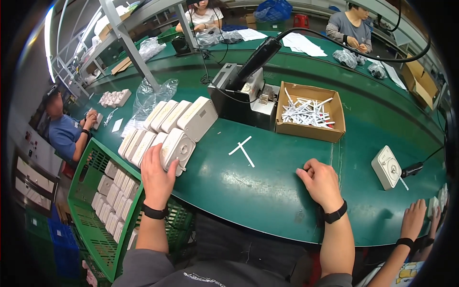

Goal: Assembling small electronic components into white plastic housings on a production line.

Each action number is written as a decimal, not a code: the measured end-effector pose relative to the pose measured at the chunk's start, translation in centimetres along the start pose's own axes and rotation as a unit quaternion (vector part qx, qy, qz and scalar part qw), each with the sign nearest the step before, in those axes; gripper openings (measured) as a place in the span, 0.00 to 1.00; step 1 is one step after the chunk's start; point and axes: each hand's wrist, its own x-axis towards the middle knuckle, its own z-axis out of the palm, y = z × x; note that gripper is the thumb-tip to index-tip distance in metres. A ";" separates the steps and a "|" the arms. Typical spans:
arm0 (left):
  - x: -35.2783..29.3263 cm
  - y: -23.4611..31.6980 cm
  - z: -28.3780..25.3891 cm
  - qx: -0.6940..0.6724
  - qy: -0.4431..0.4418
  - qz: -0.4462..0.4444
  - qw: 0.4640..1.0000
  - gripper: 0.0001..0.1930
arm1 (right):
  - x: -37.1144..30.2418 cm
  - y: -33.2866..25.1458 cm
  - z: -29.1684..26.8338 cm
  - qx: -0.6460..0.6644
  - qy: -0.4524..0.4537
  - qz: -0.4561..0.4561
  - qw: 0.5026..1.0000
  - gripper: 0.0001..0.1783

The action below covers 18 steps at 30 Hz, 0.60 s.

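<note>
My left hand [157, 173] is closed around the near end of a white box-shaped device [179, 146], its thumb on the front side and fingers over the top. That device has a round dial on its face and stands at the front of a cluster of similar white devices [165, 115]. My right hand [321, 184] hovers at or rests on the green table [272, 191], fingers curled in with nothing visible in them. Between the hands lie a few white paper-like strips [245, 152]. Farther off, an open cardboard box [311, 133] holds many such strips.
A black machine [241, 112] with a cable stands beyond the strips. Left of the table edge is a green crate [91, 217] of white devices. At right are another device [386, 167] with a black plug and a co-worker's hand [414, 217]. Other people sit around the tables.
</note>
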 end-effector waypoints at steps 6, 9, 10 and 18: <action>-1.2 -1.5 0.7 -0.024 0.002 0.020 1.000 0.32 | 0.9 -2.6 2.5 0.033 -0.073 -0.124 0.989 0.15; -1.4 -1.0 0.4 -0.075 -0.015 0.012 0.997 0.33 | 2.1 -5.8 4.8 -0.030 -0.117 -0.186 0.975 0.17; -1.6 -1.0 0.2 -0.076 -0.013 0.014 0.997 0.33 | 3.1 -7.2 5.6 -0.044 -0.142 -0.189 0.971 0.17; -3.6 -1.0 -1.7 -0.209 -0.053 -0.032 0.976 0.32 | 10.0 -9.7 12.9 -0.078 -0.047 -0.172 0.981 0.13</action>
